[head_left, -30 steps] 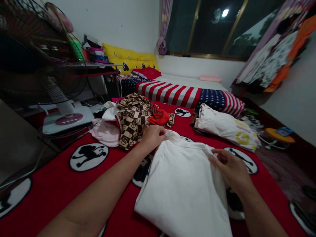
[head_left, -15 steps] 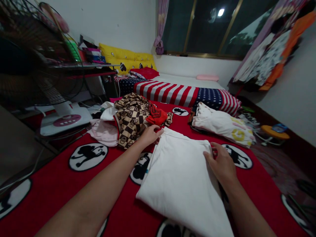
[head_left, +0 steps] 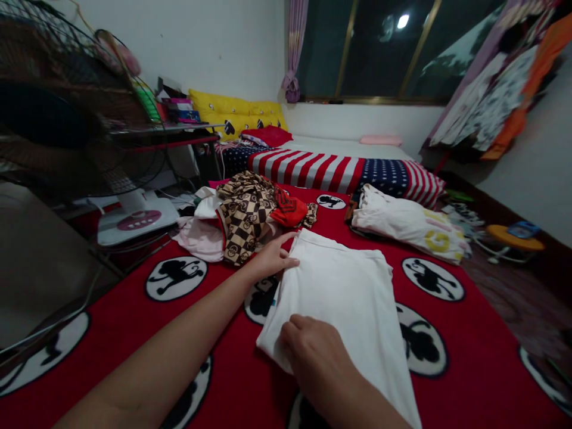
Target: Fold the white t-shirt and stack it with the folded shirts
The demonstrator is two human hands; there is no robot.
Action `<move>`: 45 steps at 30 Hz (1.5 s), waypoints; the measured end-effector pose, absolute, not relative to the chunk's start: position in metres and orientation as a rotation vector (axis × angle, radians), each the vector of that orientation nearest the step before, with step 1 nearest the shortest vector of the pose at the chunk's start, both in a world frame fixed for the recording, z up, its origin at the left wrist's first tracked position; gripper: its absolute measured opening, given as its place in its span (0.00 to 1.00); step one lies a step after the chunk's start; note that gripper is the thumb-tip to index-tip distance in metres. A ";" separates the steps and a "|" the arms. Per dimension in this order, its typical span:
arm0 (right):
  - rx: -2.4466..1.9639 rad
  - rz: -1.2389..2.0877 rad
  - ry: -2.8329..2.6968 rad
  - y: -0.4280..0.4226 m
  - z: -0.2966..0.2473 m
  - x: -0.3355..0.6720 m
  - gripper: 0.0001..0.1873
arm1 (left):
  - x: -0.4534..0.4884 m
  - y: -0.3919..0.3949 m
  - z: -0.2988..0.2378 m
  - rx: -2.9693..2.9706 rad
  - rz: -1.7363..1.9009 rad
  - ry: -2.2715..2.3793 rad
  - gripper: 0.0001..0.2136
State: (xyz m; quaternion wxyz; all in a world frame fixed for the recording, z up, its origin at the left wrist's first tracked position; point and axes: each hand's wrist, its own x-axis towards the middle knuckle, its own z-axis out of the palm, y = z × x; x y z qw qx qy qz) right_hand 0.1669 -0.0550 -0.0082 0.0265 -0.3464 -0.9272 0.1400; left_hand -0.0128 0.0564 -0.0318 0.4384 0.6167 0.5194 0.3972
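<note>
Left hand (head_left: 272, 259) lies open and flat on a smooth, white, folded shirt (head_left: 344, 298). Right hand (head_left: 313, 351) curls its fingers at the near corner, grip hidden.

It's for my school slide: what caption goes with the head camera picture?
Left hand and right hand rest on a folded white garment on a red blanket, beside a clothes pile.

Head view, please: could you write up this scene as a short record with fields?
Surface: red blanket with black-and-white figure patches
Left hand: flat on far left corner of folded white garment
Right hand: on its near left edge, fingers curled
Nearby: checked clothes pile behind left hand; white printed bundle at right
</note>
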 end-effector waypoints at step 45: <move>-1.706 -0.159 -2.344 0.048 -0.036 0.262 0.34 | 0.070 0.003 -0.037 2.580 0.337 1.512 0.36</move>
